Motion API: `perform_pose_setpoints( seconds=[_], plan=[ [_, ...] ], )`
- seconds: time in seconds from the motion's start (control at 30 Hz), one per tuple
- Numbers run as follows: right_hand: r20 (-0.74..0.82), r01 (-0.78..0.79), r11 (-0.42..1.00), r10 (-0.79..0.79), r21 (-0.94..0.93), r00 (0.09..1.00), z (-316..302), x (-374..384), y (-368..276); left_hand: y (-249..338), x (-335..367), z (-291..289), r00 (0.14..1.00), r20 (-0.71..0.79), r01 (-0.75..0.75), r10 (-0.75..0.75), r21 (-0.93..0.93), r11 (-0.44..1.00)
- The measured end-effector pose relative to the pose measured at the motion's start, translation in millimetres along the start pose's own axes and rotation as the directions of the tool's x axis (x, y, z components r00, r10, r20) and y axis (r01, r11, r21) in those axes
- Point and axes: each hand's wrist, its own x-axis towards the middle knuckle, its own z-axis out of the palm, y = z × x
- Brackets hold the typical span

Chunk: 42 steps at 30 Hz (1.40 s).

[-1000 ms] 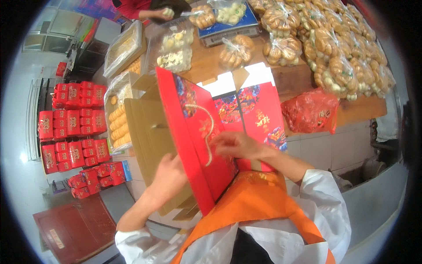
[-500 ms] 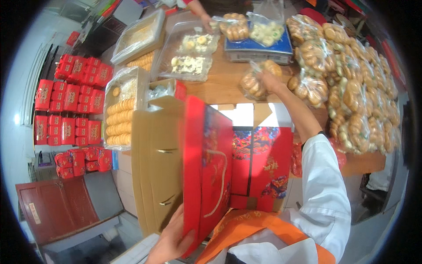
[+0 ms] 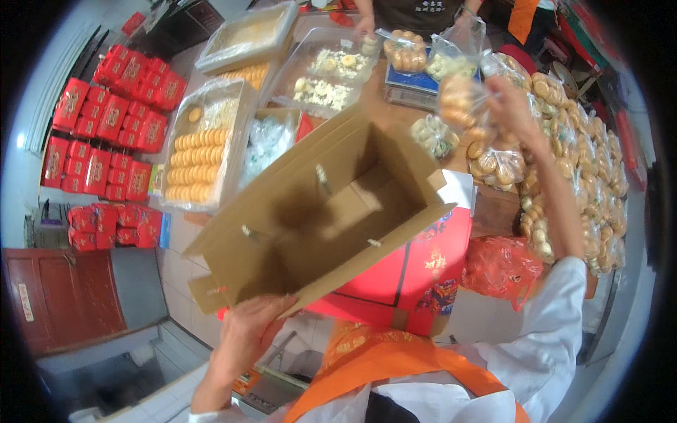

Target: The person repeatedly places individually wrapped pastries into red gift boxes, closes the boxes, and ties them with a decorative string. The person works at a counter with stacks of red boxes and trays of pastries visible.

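My left hand (image 3: 250,331) grips the near lower rim of a cardboard gift box (image 3: 331,233), thumb over the edge. The box is tilted with its opening toward me; its brown inside has nothing visible in it. Beneath it lies a red printed box (image 3: 423,275) with a flat, patterned face. My right hand (image 3: 513,111), blurred by motion, is closed on the top of a clear bag of round golden pastries (image 3: 462,102), raised above the table. Just below that hangs over a bag of pale round pastries (image 3: 434,136) on the table.
A blue scale (image 3: 409,97) carries two bags. Many bagged pastries (image 3: 564,162) are heaped at the right, with a red plastic bag (image 3: 501,268) nearer me. Trays of pastries (image 3: 194,158) stand at left, red gift boxes (image 3: 95,155) beyond. Another person's hand (image 3: 364,27) reaches over a tray.
The box has turned from showing its red handled side to showing its open inside. My right hand has lifted the pastry bag off the table and moved it rightward. The view has shifted.
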Motion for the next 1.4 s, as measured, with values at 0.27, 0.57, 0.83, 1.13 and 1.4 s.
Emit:
perform_pose_setpoints(
  seconds=[0.27,0.57,0.83,1.13,1.4],
  plan=[
    [-0.202,-0.231,0.821,0.382,0.523,0.902,-205.1,-7.7,-180.9,-10.5,7.9,-10.2,0.939,-0.004,-0.337,0.345,0.207,0.919],
    [0.488,-0.231,0.659,-0.235,0.716,0.840,-100.8,-7.2,-313.3,-23.3,-0.9,-27.0,0.901,0.067,-0.429,0.428,0.269,0.862],
    [0.767,0.375,0.895,-0.413,0.242,0.491,11.0,-38.6,-272.2,-73.4,5.7,-34.3,0.898,-0.006,-0.438,0.440,0.097,0.894],
    [0.581,-0.143,0.714,-0.417,0.685,0.699,-85.3,42.0,-257.2,-72.2,33.7,-45.0,0.979,0.039,-0.202,0.198,0.196,0.960],
    [0.482,-0.373,0.922,0.281,0.105,0.830,138.0,21.1,14.6,-69.8,47.8,-41.8,0.986,0.005,-0.163,0.168,0.279,0.946]
  ],
)
